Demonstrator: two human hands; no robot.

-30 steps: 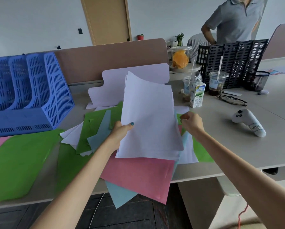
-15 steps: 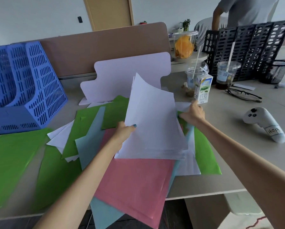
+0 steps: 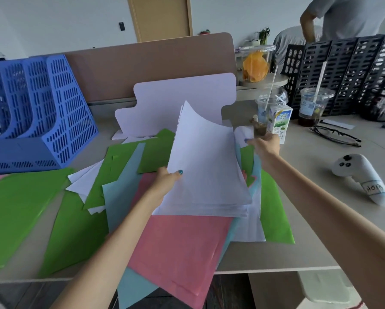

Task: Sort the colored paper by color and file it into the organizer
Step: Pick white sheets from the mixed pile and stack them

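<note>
White stack [image 3: 209, 170] was held tilted, thumb on top, in left hand [image 3: 164, 181], apparently so right hand [image 3: 265, 144], pinching another sheet [image 3: 245, 131], could add it.

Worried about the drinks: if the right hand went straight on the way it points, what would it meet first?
Likely the loose white sheet at the right hand, then the white paper stack in the left hand. The milk carton sits just off that line, though depth is unclear.
</note>
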